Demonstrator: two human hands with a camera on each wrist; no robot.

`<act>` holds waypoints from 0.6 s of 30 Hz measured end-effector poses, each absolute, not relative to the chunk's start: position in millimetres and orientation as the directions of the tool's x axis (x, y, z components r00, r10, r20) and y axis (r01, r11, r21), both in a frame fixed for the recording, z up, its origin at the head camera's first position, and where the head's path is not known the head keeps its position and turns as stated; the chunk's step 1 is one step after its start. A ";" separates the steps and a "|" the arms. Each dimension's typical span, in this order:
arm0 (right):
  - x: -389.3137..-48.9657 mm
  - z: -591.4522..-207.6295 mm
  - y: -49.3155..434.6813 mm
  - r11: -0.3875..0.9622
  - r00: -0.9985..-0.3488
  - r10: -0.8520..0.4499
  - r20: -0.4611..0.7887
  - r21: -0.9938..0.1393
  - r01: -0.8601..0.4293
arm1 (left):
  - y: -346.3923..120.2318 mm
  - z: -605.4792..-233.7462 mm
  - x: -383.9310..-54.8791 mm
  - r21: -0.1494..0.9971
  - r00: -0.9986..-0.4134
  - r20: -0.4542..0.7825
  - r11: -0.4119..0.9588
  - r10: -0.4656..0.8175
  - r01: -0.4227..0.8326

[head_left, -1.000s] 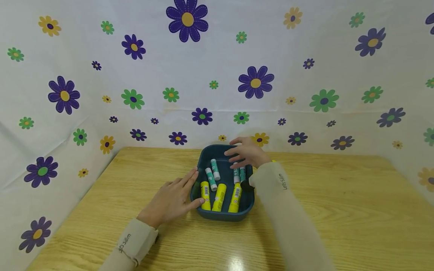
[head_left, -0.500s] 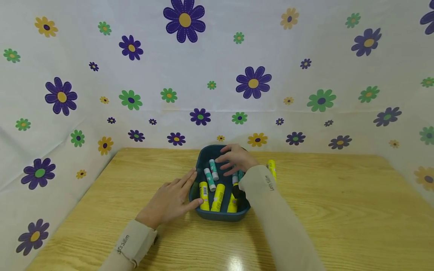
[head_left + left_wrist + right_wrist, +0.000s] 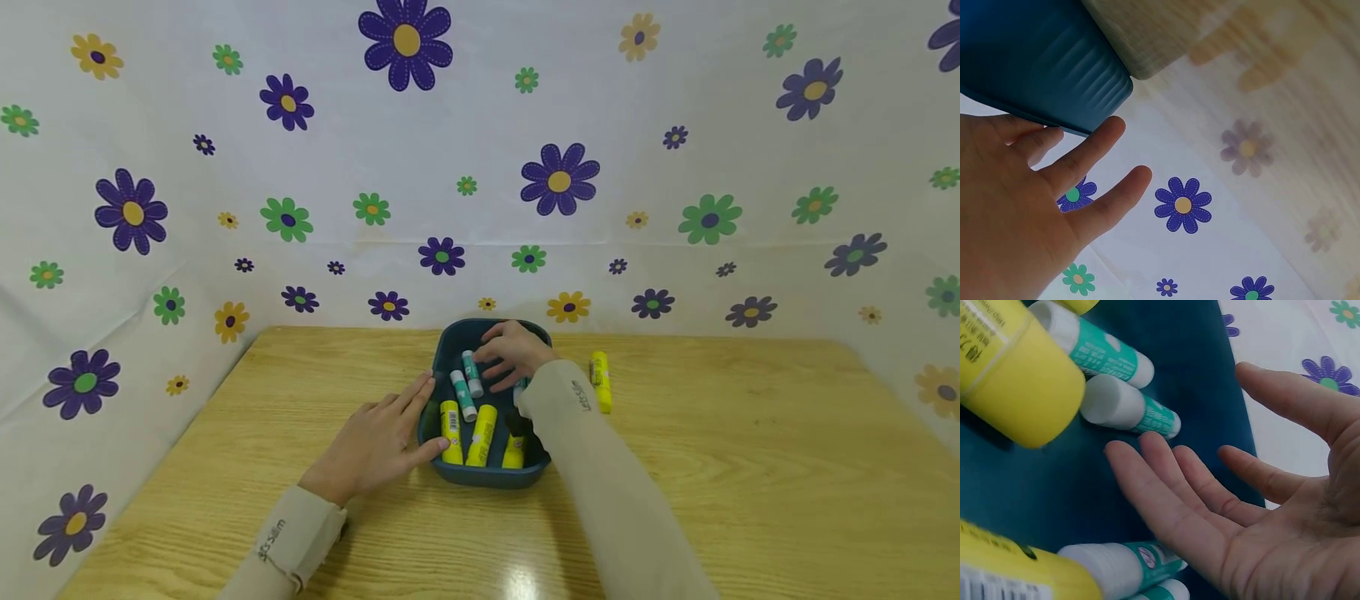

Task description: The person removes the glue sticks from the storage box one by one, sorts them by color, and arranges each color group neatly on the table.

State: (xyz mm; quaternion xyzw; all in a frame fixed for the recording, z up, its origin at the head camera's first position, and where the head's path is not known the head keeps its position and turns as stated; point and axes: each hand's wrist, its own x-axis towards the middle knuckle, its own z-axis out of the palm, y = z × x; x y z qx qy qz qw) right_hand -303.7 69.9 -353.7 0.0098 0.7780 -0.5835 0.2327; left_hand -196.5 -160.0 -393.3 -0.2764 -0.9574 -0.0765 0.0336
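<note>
A dark blue bin point(image 3: 487, 477) stands on the table, with yellow glue sticks point(image 3: 482, 435) at its near end and small white-and-green glue sticks point(image 3: 463, 396) farther in. My left hand point(image 3: 382, 446) rests on the bin's left rim, fingers extended; the left wrist view shows its fingers spread beside the bin wall point(image 3: 1054, 62). Over the far part of the bin hovers my right hand point(image 3: 516, 350), holding nothing. In the right wrist view its fingertips point(image 3: 1119, 453) are close to a white-and-green glue stick point(image 3: 1132, 412). The right sleeve hides the bin's right side.
One yellow glue stick point(image 3: 601, 382) lies on the wooden table point(image 3: 750, 450), to the right of the bin. A white flower-print cloth point(image 3: 480, 150) hangs behind the table and along its sides.
My right hand has moved left and lower into the bin, which uncovers the yellow glue stick on the table. The left hand stays at the rim.
</note>
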 end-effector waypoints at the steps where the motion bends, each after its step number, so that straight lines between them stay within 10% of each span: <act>1: -304.6 -354.7 68.4 0.320 -0.890 -0.253 -0.378 -0.901 0.292 | -160.3 -393.5 -196.6 0.128 -0.844 0.104 0.835 0.526 0.536; 18: -311.6 -378.3 48.4 0.402 -0.911 -0.190 -0.365 -0.876 0.266 | -160.8 -393.8 -196.3 0.140 -0.845 0.110 0.833 0.524 0.535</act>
